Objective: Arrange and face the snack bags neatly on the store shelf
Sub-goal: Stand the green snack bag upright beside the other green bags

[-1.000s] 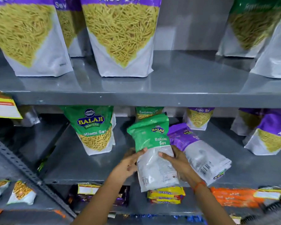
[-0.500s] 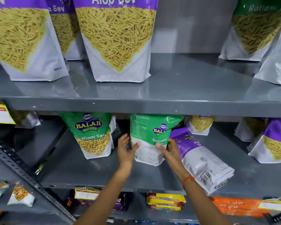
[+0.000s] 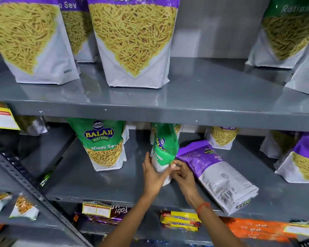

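Green bag [image 3: 165,148]: stands on the middle shelf [image 3: 100,182], turned edge-on so its printed face looks left rather than out to the aisle. I take it as mid-turn, being brought round to face front.
Left hand [image 3: 154,173]: wrapped round the bag's lower left side, fingers up along the white base, steadying it upright.
Right hand [image 3: 181,172]: closed on the bag's lower right edge, thumb and fingertips pinching the seam (an orange thread circles that wrist). Two hands low down make sense, since the base is where a pouch pivots.
Ratlami bag [image 3: 103,145]: just left of the held one, upright and facing out. It looks like the model for the row.
Purple bag [image 3: 216,173]: lies flat on its face just right of the hands, back panel and barcode up, bottom corner hanging over the shelf lip. Likely next to be stood up, and it could slip off if nudged.
Back row: more pouches stand behind, partly hidden under the top shelf [image 3: 168,111], so their facing is hard to judge.
Above: big sev bags [image 3: 132,41] stand upright, fronts out, with a wide gap to their right.
Below: biscuit packs [image 3: 180,221] lie stacked flat, not part of this job as far as I can tell.
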{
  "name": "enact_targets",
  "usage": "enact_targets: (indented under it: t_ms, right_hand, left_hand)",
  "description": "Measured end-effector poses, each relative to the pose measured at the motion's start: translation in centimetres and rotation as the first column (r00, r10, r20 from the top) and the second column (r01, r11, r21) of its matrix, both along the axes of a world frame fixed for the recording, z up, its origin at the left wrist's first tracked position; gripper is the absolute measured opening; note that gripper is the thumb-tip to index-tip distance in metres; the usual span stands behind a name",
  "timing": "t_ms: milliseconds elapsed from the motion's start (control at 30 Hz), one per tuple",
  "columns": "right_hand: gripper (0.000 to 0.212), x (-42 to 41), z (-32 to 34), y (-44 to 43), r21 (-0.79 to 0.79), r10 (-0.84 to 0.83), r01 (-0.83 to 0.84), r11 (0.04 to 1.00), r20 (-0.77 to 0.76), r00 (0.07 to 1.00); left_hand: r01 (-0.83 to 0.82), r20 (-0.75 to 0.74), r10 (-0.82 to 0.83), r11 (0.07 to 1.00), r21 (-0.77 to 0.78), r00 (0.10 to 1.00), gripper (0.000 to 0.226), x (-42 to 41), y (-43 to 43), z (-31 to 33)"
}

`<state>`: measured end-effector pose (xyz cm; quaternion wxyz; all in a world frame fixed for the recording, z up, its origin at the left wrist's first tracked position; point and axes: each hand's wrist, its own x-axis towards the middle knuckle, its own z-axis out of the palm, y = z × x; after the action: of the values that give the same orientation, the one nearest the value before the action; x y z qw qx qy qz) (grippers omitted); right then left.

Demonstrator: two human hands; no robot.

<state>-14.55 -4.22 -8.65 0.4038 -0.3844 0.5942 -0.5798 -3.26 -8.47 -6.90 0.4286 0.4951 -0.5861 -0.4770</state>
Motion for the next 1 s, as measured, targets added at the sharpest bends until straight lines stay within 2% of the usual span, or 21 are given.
enact_targets:
  t_ms: [100,167,233,333,400,433,500,567,600,667,733,833,933,1000]
  right_hand:
    - [0.029,0.1,0.0,0.4,0.025,0.038,-0.035,0.999,-0.142,0.989]
    - [0.04,-0.4,0.2,0.1,-0.018,-0.048,0.045,0.999,-0.235,0.971]
    - [0.055,-1.1,1.0,-0.6,-0.029,-0.11,0.107,0.994,-0.205,0.973]
    - [0.09,-2.3,2.9,-1.6,0.041,0.05,-0.045,0.998,-0.131,0.99]
    - [0.101,-2.9,3.6,-2.3,0.112,0.222,-0.207,0.972,-0.149,0.964]
    - [0.101,-3.2,3.9,-2.5,0.148,0.287,-0.264,0.953,-0.165,0.944]
    - [0.091,-3.3,3.8,-2.6,0.207,0.318,-0.281,0.937,-0.17,0.933]
    - [0.08,-3.1,3.4,-2.5,0.214,0.256,-0.219,0.952,-0.16,0.953]
    - [0.075,-2.9,3.2,-2.4,0.193,0.222,-0.19,0.963,-0.16,0.962]
    - [0.069,-2.6,2.7,-2.3,0.16,0.166,-0.142,0.977,-0.153,0.974]
    - [0.068,-2.2,2.4,-2.0,0.144,0.117,-0.096,0.985,-0.146,0.982]
    - [0.074,-1.5,1.9,-1.8,0.109,0.044,-0.027,0.994,-0.157,0.987]
    - [0.075,-1.0,1.3,-1.6,0.093,0.009,0.006,0.996,-0.167,0.986]
    - [0.07,-0.7,1.2,-1.4,0.06,-0.022,0.037,0.997,-0.226,0.974]
  left_hand:
    - [0.062,-0.04,-0.06,0.997,0.043,0.997,0.105,1.4,-2.4,-0.7]
    - [0.11,-0.057,-0.107,0.992,0.061,0.993,0.092,2.3,-3.9,-1.0]
    - [0.21,-0.093,-0.2,0.97,0.123,0.975,0.07,3.4,-5.0,-0.5]
    - [0.433,-0.217,-0.386,0.866,0.25,0.897,0.045,5.2,-7.0,-0.6]
    - [0.479,-0.289,-0.397,0.815,0.325,0.871,0.028,5.8,-7.7,-0.6]
    - [0.475,-0.325,-0.371,0.809,0.347,0.87,0.027,5.8,-7.7,-0.5]
    - [0.405,-0.396,-0.271,0.861,0.307,0.877,0.026,5.3,-6.8,-0.1]
    - [0.178,-0.421,-0.079,0.963,0.201,0.904,0.029,4.5,-5.8,0.4]
    - [0.055,-0.415,0.015,0.986,0.157,0.91,0.028,4.3,-5.5,0.5]
    - [-0.053,-0.372,0.069,0.997,0.053,0.926,0.02,3.9,-5.1,0.6]
    - [-0.102,-0.29,0.093,0.995,-0.019,0.953,0.02,3.7,-5.4,0.5]
    - [-0.136,-0.24,0.124,0.99,-0.034,0.963,0.007,3.9,-6.1,-0.2]
    - [-0.127,-0.114,0.114,0.986,-0.11,0.987,0.009,3.7,-6.6,-0.3]
    - [-0.135,-0.066,0.125,0.977,-0.165,0.99,0.011,3.3,-6.2,0.0]
